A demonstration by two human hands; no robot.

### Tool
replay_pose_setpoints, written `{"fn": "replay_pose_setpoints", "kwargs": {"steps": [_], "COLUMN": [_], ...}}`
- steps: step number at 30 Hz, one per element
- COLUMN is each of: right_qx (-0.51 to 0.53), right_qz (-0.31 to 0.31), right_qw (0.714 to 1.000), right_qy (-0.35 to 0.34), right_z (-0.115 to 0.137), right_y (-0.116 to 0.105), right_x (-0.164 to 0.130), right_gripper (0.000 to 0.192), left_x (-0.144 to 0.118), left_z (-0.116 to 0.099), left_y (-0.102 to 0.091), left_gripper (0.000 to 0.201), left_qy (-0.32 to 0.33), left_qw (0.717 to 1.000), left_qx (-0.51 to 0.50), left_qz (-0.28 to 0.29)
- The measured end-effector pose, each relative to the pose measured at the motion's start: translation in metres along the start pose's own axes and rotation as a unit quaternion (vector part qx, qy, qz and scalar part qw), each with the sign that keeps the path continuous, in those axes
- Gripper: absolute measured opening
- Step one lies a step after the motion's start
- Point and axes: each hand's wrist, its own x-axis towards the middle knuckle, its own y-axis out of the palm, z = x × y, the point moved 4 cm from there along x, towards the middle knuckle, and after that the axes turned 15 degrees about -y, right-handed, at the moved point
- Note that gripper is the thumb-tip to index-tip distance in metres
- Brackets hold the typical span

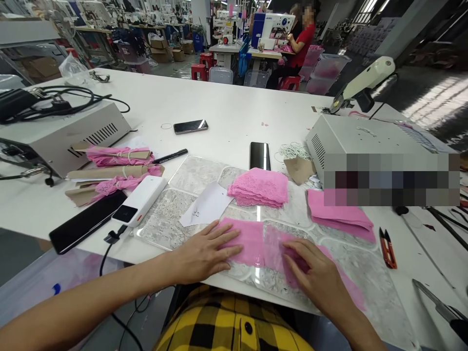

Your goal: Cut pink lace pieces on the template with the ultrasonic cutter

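Note:
My left hand [208, 251] lies flat, fingers spread, on a pink fabric piece [252, 239] at the table's front edge. A sheer, paler strip [274, 248] joins the pink piece on its right. Over that strip my right hand [310, 268] is loosely curved, thumb and fingertips apart; the fabric under its palm is partly hidden. More pink fabric [351, 287] shows beyond my right wrist. Just behind is a stack of pink lace pieces [259, 186], with a white paper slip [206, 204] marked by hand on its left. A folded pink cloth [340, 214] lies to the right.
A marbled mat [161, 214] lies underneath. At left are a white power bank [141, 200], tied pink bundles [120, 156] and a grey box [73, 131]. Orange thread snips [387, 248], scissors [438, 302] and another grey box [365, 141] are at right. A person [302, 46] sits at a far sewing machine.

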Motion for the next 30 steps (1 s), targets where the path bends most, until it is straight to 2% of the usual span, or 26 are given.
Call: {"fn": "replay_pose_setpoints", "kwargs": {"steps": [3,6,11,16,21,26,30], "right_qx": [0.029,0.035,-0.031,-0.063,-0.017,0.017,0.009], "right_qz": [-0.010,-0.043,-0.093,-0.097,-0.088,-0.038,-0.024], "right_qw": [0.999,0.995,0.976,0.953,0.953,0.963,0.969], "right_qy": [0.039,0.082,0.192,0.279,0.290,0.265,0.247], "right_z": [-0.003,-0.011,-0.038,-0.052,-0.041,-0.026,-0.025], "right_y": [-0.003,-0.015,-0.050,-0.072,-0.066,-0.048,-0.043], "right_x": [-0.001,-0.010,-0.045,-0.083,-0.095,-0.080,-0.070], "right_gripper": [0.018,0.021,0.025,0.028,0.029,0.023,0.025], "left_x": [-0.002,0.004,0.035,0.065,0.073,0.072,0.072], "left_z": [0.001,-0.004,-0.031,-0.059,-0.066,-0.070,-0.073], "left_y": [-0.006,-0.014,-0.020,-0.009,0.005,0.005,0.006], "left_gripper": [0.053,0.046,0.040,0.044,0.050,0.051,0.052], "left_qy": [-0.003,0.003,0.056,0.119,0.118,0.110,0.110], "left_qw": [1.000,1.000,0.998,0.992,0.991,0.992,0.992], "left_qx": [0.000,-0.011,-0.031,-0.031,-0.020,-0.024,-0.015], "left_qz": [0.002,-0.002,0.003,0.040,0.056,0.052,0.056]}}
